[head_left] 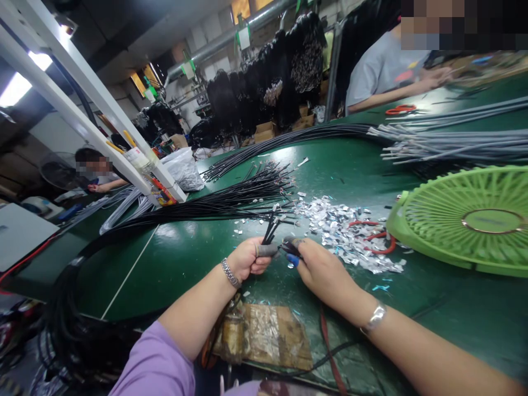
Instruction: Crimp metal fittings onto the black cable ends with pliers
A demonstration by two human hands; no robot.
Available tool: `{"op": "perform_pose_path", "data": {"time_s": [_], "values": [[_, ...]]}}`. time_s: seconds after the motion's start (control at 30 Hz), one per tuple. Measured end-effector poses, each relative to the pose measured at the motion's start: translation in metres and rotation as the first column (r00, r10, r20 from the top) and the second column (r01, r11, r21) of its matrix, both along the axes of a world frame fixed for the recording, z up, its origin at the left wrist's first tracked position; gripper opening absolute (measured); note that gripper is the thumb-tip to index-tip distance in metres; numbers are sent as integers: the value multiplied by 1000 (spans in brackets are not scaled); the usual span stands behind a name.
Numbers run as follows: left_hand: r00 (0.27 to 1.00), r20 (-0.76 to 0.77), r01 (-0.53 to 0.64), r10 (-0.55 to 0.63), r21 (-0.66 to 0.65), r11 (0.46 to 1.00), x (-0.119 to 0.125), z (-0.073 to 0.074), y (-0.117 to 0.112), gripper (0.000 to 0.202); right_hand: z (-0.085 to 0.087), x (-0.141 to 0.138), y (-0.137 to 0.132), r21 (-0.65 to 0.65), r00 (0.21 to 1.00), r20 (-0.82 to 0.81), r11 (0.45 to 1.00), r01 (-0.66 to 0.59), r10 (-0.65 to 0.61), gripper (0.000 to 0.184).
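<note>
A long black cable bundle (198, 211) is lying across the table (177, 258), looking springy and smooth-jacketed, each strand probably light. The left hand (254, 257) is gripping several black cables (269, 230); holding near the tips is likely curbing their whip. The right hand (304, 259) is bringing its fingertips together just beside them; whether they're pinching anything, I can't tell.

A fluorescent lamp (15, 88) glared white at upper left, while the ceiling (136, 27) and the hanging black cables (264, 82) sank into dimness. Pale reflections shone on the green tabletop (198, 250). Wide-angle stretching enlarged the right forearm (429, 346), which softened toward the corner. The background looked hazy, and coarse pixel blocks (462, 25) covered two patches
</note>
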State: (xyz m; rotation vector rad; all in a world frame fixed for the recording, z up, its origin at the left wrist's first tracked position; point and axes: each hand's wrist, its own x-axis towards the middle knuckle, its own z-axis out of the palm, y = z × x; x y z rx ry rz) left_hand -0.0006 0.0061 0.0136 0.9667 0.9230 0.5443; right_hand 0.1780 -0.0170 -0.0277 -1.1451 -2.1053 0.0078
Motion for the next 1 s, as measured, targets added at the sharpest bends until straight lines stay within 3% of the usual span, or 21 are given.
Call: {"op": "perform_pose_path", "data": {"time_s": [0.3, 0.47, 0.57, 0.67, 0.9, 1.0], "values": [[1000, -13, 20, -20, 10, 1000, -1, -1, 0, 29, 1, 1, 0, -67, 1000, -4, 998, -18, 18, 18], [1000, -13, -1, 1, 11, 1000, -1, 0, -1, 34, 7, 4, 0, -153, 992, -112, 985, -80, 63, 18], [1000, -7, 1, -1, 18, 1000, -1, 1, -1, 35, 11, 7, 2, -267, 963, -263, 955, -130, 58, 13], [1000, -18, 22, -22, 18, 1000, -1, 3, -2, 33, 13, 7, 3, -366, 902, -428, 902, -229, 56, 23], [993, -37, 110, -109, 32, 993, -3, -5, -1, 32, 12, 5, 1, -331, 802, -587, 872, -361, 109, 29], [983, -94, 165, -160, 46, 985, -6, -6, -1, 38, 16, 9, 3, -361, 746, -642, 788, -500, 179, 30]]}}
